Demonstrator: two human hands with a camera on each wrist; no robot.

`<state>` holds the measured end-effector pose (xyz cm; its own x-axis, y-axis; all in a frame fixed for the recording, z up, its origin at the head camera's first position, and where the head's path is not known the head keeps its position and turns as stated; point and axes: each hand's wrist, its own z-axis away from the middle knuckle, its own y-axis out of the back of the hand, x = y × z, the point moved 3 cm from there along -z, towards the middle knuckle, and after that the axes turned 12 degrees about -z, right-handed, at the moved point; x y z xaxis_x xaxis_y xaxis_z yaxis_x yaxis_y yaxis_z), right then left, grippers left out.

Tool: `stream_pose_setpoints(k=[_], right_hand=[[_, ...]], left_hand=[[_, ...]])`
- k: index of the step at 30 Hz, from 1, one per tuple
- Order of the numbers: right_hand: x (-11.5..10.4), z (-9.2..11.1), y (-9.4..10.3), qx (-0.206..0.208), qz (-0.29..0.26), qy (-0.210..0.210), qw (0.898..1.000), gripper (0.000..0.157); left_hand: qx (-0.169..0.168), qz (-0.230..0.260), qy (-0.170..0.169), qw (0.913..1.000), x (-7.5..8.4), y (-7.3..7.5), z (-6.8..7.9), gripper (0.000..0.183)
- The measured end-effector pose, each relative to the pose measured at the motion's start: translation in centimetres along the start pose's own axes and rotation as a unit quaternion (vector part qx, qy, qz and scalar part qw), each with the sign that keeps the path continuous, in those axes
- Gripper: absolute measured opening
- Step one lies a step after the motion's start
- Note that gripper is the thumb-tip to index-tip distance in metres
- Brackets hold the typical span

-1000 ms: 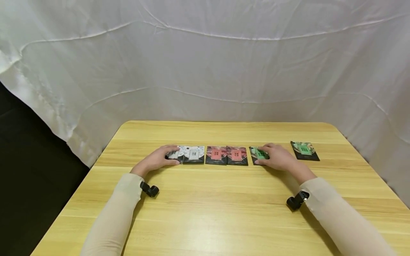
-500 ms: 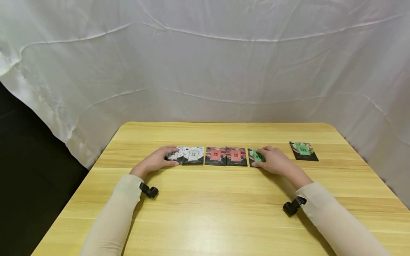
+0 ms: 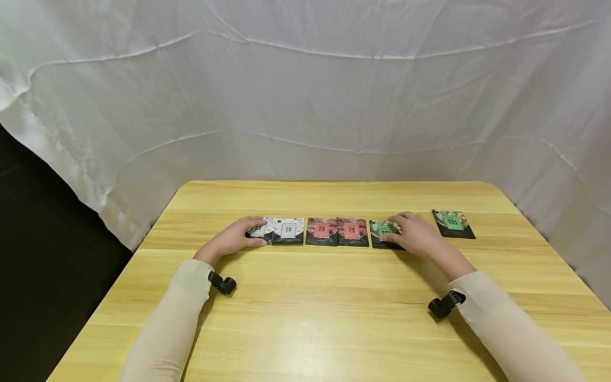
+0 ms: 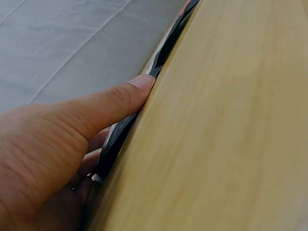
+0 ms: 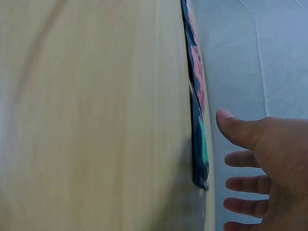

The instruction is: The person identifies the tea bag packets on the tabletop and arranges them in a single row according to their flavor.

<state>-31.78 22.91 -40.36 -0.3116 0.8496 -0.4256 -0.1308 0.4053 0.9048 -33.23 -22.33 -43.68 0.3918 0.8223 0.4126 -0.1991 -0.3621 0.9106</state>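
In the head view, my left hand (image 3: 235, 238) rests at the leftmost white-and-black packet (image 3: 259, 231), holding it between thumb and fingers. In the left wrist view the thumb (image 4: 139, 83) lies at its near edge, fingers curled at its end. A second white packet (image 3: 288, 231) lies against it. My right hand (image 3: 416, 234) hovers over a green-and-black packet (image 3: 384, 231). In the right wrist view its fingers (image 5: 248, 184) are spread, raised off the green packet (image 5: 203, 144) and holding nothing.
Two red packets (image 3: 352, 232) lie side by side mid-row, between white and green. Another green packet (image 3: 454, 223) lies slightly askew at the right. The wooden table (image 3: 305, 307) ends at a hanging white cloth (image 3: 305, 106).
My right hand slid the green packet slightly left toward the red ones, then let go and rose a little to the right. My left hand stays in place.
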Motion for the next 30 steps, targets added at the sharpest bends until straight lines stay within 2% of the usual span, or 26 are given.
stream_pose_setpoints(k=[7,15,24,30], right_hand=[[1.7,0.7,1.6,0.009,-0.016,0.018,1.0,0.06],[4.9,1.2,3.2,0.033,-0.029,0.03,0.999,0.05],[9.1,1.9,4.1,0.068,-0.006,0.044,0.997,0.061],[11.4,2.4,4.9,0.041,-0.012,0.018,0.999,0.076]], left_hand=[[-0.002,-0.001,0.001,1.0,0.2,0.1,0.1,0.073],[-0.002,-0.005,0.0,1.0,0.1,0.0,0.0,0.072],[-0.003,-0.002,0.001,1.0,0.2,0.1,0.0,0.072],[-0.004,-0.003,0.003,1.0,0.0,0.0,-0.1,0.072]])
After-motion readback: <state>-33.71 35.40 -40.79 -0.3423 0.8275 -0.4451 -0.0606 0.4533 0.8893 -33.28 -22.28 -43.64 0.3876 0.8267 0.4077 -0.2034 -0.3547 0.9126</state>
